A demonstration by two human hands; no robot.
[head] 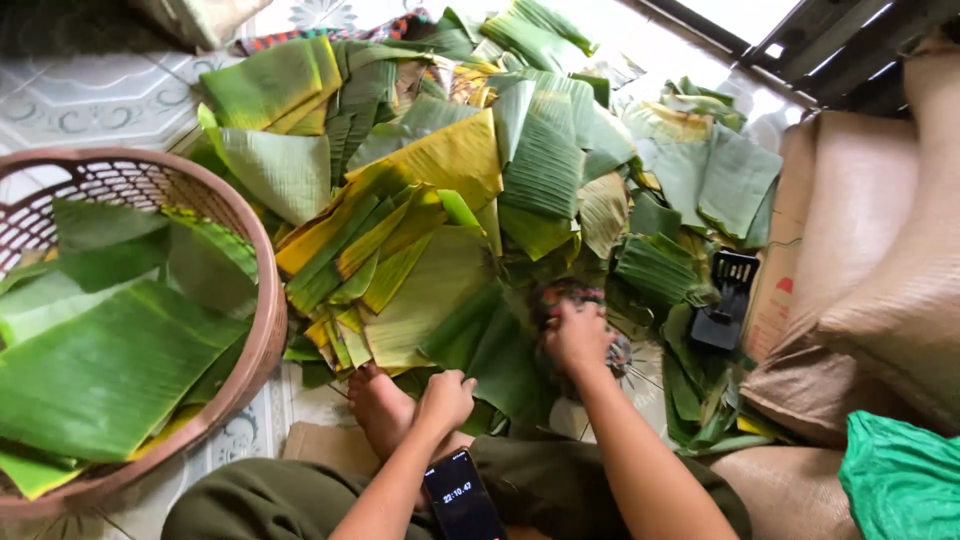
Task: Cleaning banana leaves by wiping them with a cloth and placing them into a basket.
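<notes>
Right hand [578, 338] was clamped on a multicoloured cloth [560, 297], pressing it onto a dark green banana leaf [500, 350] on the floor. Left hand [445, 398] was curled over the leaf's near edge. Risk: leaf splits along its ribs if rubbed hard (looked thin and glossy). Leaf pile [440, 190] lay just beyond, basket [262, 330] to the left.

Woven basket [262, 330] of cut leaves, brown sacks [880, 290] (one green bag [905, 480]), black phone [462, 497]
</notes>
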